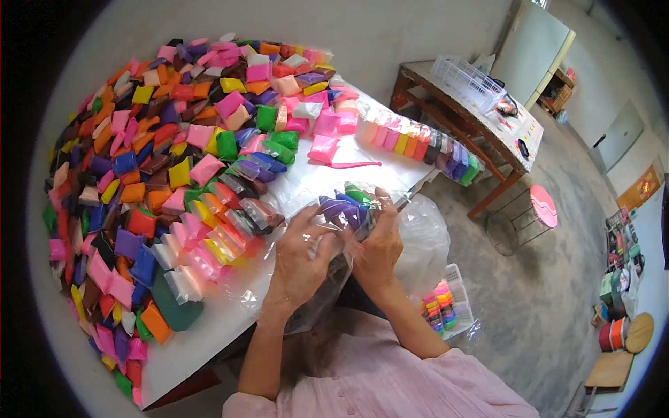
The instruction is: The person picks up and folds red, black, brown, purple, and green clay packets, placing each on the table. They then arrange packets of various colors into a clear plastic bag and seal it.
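Observation:
Between my two hands is a clear plastic bag with purple, blue and green packets inside. My left hand grips the bag's left side, thumb bent inward. On the right side, my right hand has its fingers closed around the plastic. Left of my left hand lie several pink, yellow, orange and clear-wrapped packets in rows. Beyond the hands, a thin pink stick-like tool rests on the white table beside a pink packet.
A large heap of colourful packets covers the table's left and back. A long row of wrapped packets lies along its far right edge. Crumpled clear plastic hangs right of my hands, above a white basket. A stool stands farther right.

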Motion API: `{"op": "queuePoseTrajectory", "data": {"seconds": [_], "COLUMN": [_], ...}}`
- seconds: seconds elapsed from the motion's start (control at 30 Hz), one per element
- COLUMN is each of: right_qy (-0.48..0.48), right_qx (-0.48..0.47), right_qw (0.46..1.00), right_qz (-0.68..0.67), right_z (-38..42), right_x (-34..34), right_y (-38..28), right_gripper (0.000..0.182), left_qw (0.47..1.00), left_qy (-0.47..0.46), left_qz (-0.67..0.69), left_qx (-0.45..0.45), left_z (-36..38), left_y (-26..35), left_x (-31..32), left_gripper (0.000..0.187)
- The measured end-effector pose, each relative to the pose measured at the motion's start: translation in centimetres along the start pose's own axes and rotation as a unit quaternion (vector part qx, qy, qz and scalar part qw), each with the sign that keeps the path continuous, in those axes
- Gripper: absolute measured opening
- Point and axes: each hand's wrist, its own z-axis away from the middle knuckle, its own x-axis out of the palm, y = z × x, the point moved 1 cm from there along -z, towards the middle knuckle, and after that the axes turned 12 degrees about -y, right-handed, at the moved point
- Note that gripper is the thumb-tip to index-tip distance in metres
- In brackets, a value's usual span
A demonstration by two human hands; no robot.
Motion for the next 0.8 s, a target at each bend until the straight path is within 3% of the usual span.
{"op": "queuePoseTrajectory", "data": {"seconds": [0.13,0.23,0.37,0.47,0.5,0.7,0.8], "right_qy": [-0.001,-0.021,-0.040,-0.005,-0.016,0.025,-0.035], "right_qx": [-0.019,-0.013,0.048,-0.016,0.028,-0.018,0.025], "right_qw": [0.999,0.997,0.996,0.999,0.999,0.993,0.995], "right_qz": [0.041,0.079,0.062,0.041,0.016,0.115,0.089], "right_z": [-0.1,-0.1,-0.3,-0.1,0.3,-0.1,0.0], "right_x": [0.2,0.0,-0.4,-0.6,-0.4,0.1,0.0], "right_y": [0.2,0.1,-0.2,0.5,0.5,1.3,1.6], "right_gripper": [0.058,0.057,0.056,0.054,0.051,0.041,0.038], "left_qw": [0.998,0.995,0.996,0.997,0.998,0.998,0.999], "left_qy": [0.007,0.026,-0.012,-0.026,-0.031,-0.055,-0.039], "left_qz": [0.048,0.100,0.084,0.069,0.047,0.012,-0.010], "left_qx": [-0.031,0.001,0.029,0.024,0.038,0.020,0.030], "left_z": [0.1,-0.2,-0.3,-0.3,-0.5,-0.3,-0.2], "left_y": [-0.4,0.9,-0.2,-0.6,-0.5,-0.5,-1.1], "left_x": [-0.2,-0.2,0.5,0.5,0.3,0.4,0.9], "left_gripper": [0.019,0.026,0.033,0.034,0.033,0.035,0.036]}}
